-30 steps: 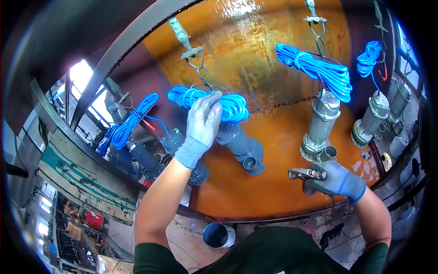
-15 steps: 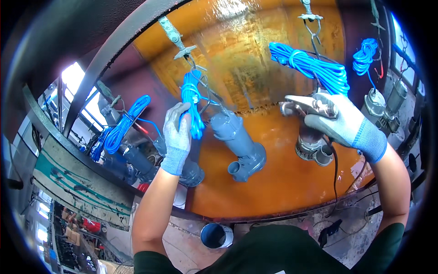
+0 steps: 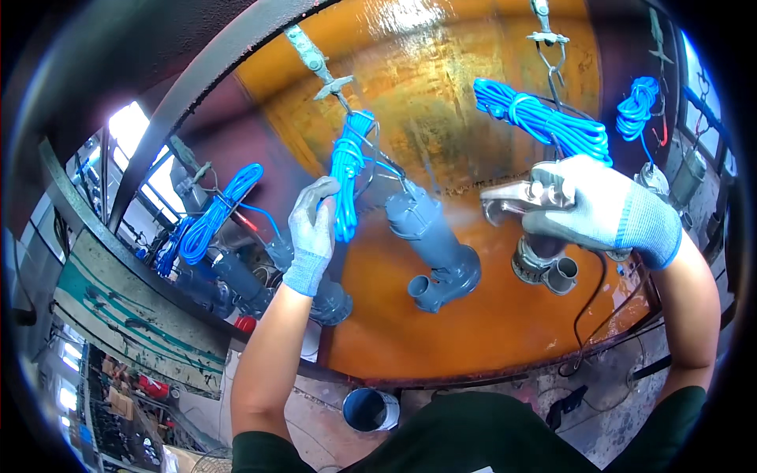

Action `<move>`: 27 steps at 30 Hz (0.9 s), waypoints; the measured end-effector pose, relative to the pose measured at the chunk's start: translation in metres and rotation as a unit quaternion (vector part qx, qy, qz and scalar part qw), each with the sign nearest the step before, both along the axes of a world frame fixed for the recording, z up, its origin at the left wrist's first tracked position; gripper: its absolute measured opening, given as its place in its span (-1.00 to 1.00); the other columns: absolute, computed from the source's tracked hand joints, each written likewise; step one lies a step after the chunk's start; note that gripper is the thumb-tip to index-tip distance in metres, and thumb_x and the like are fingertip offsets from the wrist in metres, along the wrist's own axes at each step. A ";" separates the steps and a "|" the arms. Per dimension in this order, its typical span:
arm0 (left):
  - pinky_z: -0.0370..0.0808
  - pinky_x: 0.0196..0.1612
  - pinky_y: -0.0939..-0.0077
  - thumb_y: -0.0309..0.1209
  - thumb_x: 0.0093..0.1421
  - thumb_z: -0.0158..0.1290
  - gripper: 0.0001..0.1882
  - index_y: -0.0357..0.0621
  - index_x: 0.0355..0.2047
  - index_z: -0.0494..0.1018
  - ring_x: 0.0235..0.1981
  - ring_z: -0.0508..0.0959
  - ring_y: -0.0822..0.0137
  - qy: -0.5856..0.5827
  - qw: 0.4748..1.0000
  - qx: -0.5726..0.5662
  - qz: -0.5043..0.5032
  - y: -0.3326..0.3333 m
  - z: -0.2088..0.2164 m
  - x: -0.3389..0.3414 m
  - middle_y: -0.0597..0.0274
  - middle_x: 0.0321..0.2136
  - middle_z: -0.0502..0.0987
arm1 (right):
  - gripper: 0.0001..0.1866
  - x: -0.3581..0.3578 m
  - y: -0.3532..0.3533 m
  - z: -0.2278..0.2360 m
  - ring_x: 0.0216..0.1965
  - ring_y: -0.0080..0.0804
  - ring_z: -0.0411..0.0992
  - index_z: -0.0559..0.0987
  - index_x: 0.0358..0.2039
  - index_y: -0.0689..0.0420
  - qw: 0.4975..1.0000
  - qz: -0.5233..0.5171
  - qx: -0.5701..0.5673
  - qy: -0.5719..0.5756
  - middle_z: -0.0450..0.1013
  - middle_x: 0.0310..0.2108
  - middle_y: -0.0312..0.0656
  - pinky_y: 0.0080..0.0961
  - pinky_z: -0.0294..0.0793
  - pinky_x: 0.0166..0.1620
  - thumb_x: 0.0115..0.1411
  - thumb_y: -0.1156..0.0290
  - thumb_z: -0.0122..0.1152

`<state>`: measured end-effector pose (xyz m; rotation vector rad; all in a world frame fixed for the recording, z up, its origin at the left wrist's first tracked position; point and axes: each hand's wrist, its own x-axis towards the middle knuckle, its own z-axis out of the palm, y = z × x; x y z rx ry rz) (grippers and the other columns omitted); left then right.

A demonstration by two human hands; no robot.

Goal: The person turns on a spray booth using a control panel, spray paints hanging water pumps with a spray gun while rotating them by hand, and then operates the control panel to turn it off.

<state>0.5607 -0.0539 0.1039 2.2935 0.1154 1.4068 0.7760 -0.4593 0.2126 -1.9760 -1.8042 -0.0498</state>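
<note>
My right hand (image 3: pixel 591 206), in a white and blue glove, is closed round a metal spray gun (image 3: pixel 514 194) whose front end points left. A dark hose (image 3: pixel 603 276) hangs below it. Gloved too, my left hand (image 3: pixel 312 230) is raised with fingers stretched and thumb apart, beside a tied bundle of blue cable (image 3: pixel 347 177); whether it touches the bundle I cannot tell. From a hook below that bundle hangs a grey-blue pump (image 3: pixel 434 240), tilted, its round outlet low on the left. Behind the spray gun hangs a bare metal pump (image 3: pixel 544 264), partly hidden, under another blue cable bundle (image 3: pixel 544 122).
An orange-stained booth wall (image 3: pixel 426 339) stands behind the pumps. More grey pumps (image 3: pixel 240 280) with blue cables hang at left, and a metal pump (image 3: pixel 686 177) at far right. A curved dark frame (image 3: pixel 197 71) crosses the upper left. A bucket (image 3: pixel 369 410) sits on the floor.
The grey-blue pump and its cable bundle have shifted right. My left hand moved slightly right, with more of the bundle clear of it. The spray gun has turned a little, its front end lower.
</note>
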 end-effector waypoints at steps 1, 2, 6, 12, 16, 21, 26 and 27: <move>0.46 0.30 0.20 -0.53 0.35 0.11 -0.76 -0.28 -0.03 0.65 0.16 0.61 0.05 0.007 0.999 -0.034 0.006 -0.004 0.001 0.000 -0.05 0.01 0.65 | -0.58 0.000 0.000 0.001 -0.29 0.08 0.61 0.59 -0.28 0.22 0.998 -0.023 -0.056 -0.008 0.57 -0.43 0.07 -0.18 0.58 -0.14 0.32 0.05 0.36; 0.47 0.29 0.20 -0.50 0.33 0.17 -0.78 -0.26 -0.05 0.65 0.16 0.62 0.06 0.018 0.999 -0.028 0.031 -0.001 0.002 0.002 -0.04 0.00 0.66 | -0.58 0.000 -0.001 0.006 -0.28 0.07 0.62 0.59 -0.27 0.23 0.995 -0.003 -0.092 0.025 0.58 -0.42 0.06 -0.19 0.59 -0.13 0.33 0.05 0.35; 0.47 0.29 0.18 -0.48 0.26 0.23 -0.75 -0.25 -0.05 0.66 0.15 0.62 0.05 0.028 0.998 0.024 0.044 0.001 0.005 0.001 -0.04 0.00 0.67 | -0.71 0.008 0.013 -0.007 -0.41 -0.46 0.66 0.58 -0.18 0.27 0.985 -0.038 0.009 0.165 0.63 -0.42 -0.14 -0.44 0.62 -0.34 0.37 0.27 0.34; 0.47 0.30 0.18 -0.51 0.24 0.21 -0.74 -0.24 -0.06 0.65 0.15 0.62 0.02 0.013 0.999 0.005 0.032 0.008 0.000 -0.002 -0.05 0.00 0.66 | -0.65 0.013 0.031 -0.020 -0.47 -0.50 0.63 0.63 0.00 0.21 0.987 0.035 -0.008 0.158 0.65 -0.50 -0.24 -0.49 0.59 -0.36 0.40 0.18 0.26; 0.48 0.29 0.18 -0.53 0.23 0.21 -0.75 -0.24 -0.07 0.65 0.14 0.63 0.02 0.003 0.999 0.011 0.036 0.007 0.002 -0.003 -0.05 -0.01 0.66 | -0.67 0.007 0.024 -0.039 -0.61 -0.49 0.55 0.65 -0.05 0.18 0.971 0.060 -0.147 0.180 0.62 -0.55 -0.25 -0.50 0.55 -0.50 0.38 0.17 0.26; 0.50 0.26 0.19 -0.57 0.22 0.21 -0.77 -0.23 -0.10 0.65 0.11 0.63 0.03 -0.009 0.997 0.038 0.059 0.006 0.002 -0.004 -0.03 -0.03 0.66 | -0.78 -0.011 0.024 -0.074 -0.59 -0.54 0.51 0.57 -0.19 0.20 0.950 -0.057 0.016 0.308 0.61 -0.49 -0.23 -0.51 0.50 -0.49 0.38 0.28 0.26; 0.47 0.28 0.26 -0.51 0.31 0.16 -0.78 -0.25 -0.06 0.64 0.13 0.62 0.10 -0.006 0.996 0.049 0.069 -0.002 -0.001 -0.002 -0.03 0.00 0.64 | -0.79 -0.032 0.013 -0.153 -0.40 -0.28 0.62 0.61 -0.26 0.16 0.944 0.030 0.043 0.326 0.63 -0.42 -0.14 -0.34 0.58 -0.27 0.29 0.28 0.36; 0.49 0.25 0.21 -0.51 0.27 0.21 -0.79 -0.22 -0.08 0.63 0.11 0.62 0.05 -0.009 0.995 0.063 0.073 -0.006 0.000 -0.001 -0.03 -0.01 0.64 | -0.79 -0.041 0.008 -0.168 -0.36 -0.24 0.65 0.63 -0.26 0.14 0.926 0.023 -0.009 0.377 0.65 -0.40 -0.13 -0.32 0.60 -0.22 0.26 0.27 0.40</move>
